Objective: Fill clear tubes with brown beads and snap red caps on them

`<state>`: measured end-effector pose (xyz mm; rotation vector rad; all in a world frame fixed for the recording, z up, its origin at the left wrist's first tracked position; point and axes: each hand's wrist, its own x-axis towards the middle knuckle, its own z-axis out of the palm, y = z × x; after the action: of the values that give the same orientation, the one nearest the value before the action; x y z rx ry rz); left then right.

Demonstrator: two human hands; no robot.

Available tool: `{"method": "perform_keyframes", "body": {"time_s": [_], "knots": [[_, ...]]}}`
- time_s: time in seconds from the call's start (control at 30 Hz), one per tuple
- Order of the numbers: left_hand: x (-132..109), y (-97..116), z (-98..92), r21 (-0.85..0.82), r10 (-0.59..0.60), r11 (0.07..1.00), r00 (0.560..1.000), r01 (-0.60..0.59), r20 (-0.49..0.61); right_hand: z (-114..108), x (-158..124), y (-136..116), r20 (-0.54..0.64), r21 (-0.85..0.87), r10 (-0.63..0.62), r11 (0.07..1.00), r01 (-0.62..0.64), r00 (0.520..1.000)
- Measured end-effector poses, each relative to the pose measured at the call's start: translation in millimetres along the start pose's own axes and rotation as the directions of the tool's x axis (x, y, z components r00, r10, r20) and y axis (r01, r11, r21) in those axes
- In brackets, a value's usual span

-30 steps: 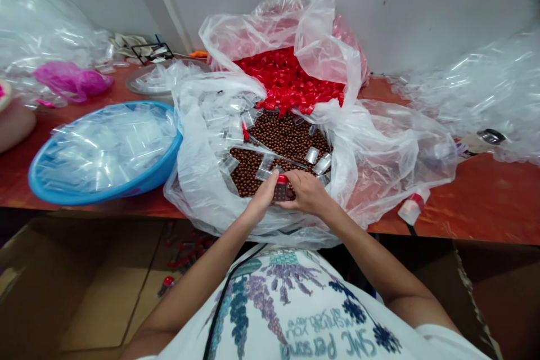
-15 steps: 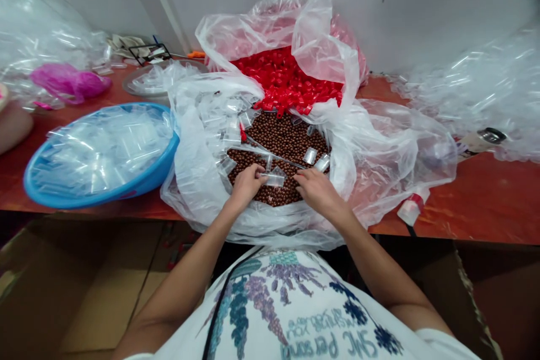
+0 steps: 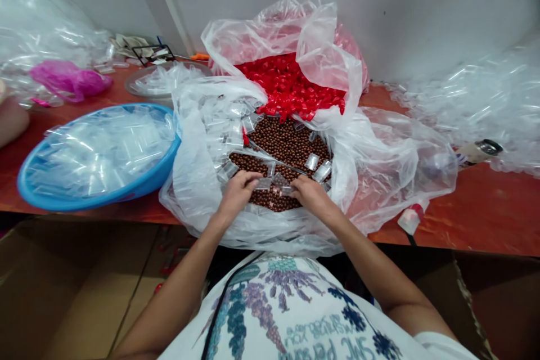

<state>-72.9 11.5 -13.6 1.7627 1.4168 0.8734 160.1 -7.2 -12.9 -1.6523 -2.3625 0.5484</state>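
A pile of small brown balls [image 3: 287, 143] lies in a big clear plastic bag [image 3: 202, 140] on the red-brown table. Behind it sits a heap of red caps [image 3: 291, 84]. Clear little tubes [image 3: 228, 124] are strewn along the left side of the pile. My left hand [image 3: 237, 194] is closed on a clear tube [image 3: 265, 183] lying across the balls. My right hand [image 3: 311, 194] rests on the balls at the tube's other end, fingers curled; what they hold is hidden. Two more clear tubes [image 3: 317, 166] lie just beyond my right hand.
A blue basin [image 3: 139, 183] full of clear tubes stands at the left. A pink bag [image 3: 70, 80] and a round tray [image 3: 139, 84] lie at the back left. Crumpled clear plastic [image 3: 481, 95] covers the right; a red-capped tube [image 3: 410, 216] lies near the table's front edge. Cardboard boxes [image 3: 76, 292] sit below.
A second ago both hands held a filled tube with a red cap; it is gone from view. My left hand now holds an empty clear tube and both hands sit lower on the balls.
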Motion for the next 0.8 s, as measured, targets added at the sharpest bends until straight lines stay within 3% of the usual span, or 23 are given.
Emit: {"method": "perform_keyframes", "body": {"time_s": [0.13,0.3,0.53,0.67,0.8], "knots": [[0.2,-9.6,-6.1,0.067,-0.039,0.997,0.997,0.034,0.063,-18.6,14.0,21.9,-0.005,0.157,0.064,0.986,-0.062,0.998],[-5.4,-13.5,13.3,0.162,-0.021,0.987,0.994,0.003,0.11,-27.1,61.4,31.0,-0.134,0.145,0.237,0.965,-0.218,0.962],[-11.3,-8.9,12.8,-0.031,-0.06,0.998,0.995,0.063,0.085,-0.1,124.3,28.2,-0.085,0.216,0.313,0.933,-0.289,0.946],[-10.2,-3.4,8.3,-0.148,-0.077,0.986,0.996,0.082,0.043,15.1,139.1,23.7,-0.066,0.417,0.306,0.873,-0.253,0.95],[-4.7,-2.7,10.3,-0.273,-0.095,0.958,0.995,0.088,-0.012,20.6,140.6,18.3,-0.058,0.653,0.31,0.73,-0.199,0.949]]}}
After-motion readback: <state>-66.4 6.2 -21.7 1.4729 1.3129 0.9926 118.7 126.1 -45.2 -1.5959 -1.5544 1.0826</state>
